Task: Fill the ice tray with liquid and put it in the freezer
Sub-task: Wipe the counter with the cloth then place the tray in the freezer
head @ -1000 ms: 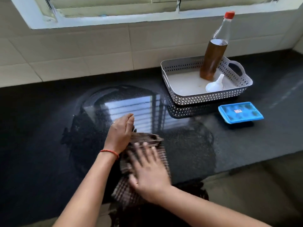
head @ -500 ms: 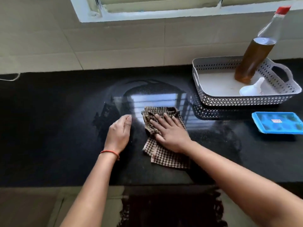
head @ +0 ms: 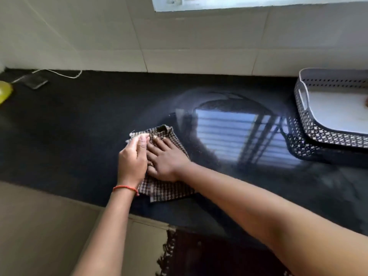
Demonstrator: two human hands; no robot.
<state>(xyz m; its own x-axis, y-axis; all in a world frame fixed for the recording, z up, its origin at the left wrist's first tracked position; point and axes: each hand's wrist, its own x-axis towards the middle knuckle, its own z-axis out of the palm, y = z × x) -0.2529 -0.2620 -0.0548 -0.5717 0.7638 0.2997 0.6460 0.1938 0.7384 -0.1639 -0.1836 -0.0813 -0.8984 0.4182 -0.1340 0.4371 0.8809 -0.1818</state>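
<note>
The ice tray lay outside the head view; only the perforated basket (head: 318,134) stood at the right end of the black tabletop (head: 79,136). Left of the basket, the right hand (head: 166,162) pressed flat, fingers spread, on a checked cloth (head: 165,192). Touching it, the left hand (head: 132,158) pinched the cloth's far left corner.

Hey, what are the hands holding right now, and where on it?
The checkered cloth. The left hand pinches its far left corner between fingertips, while the right hand lies flat on its middle, pressing it to the black countertop.
</note>
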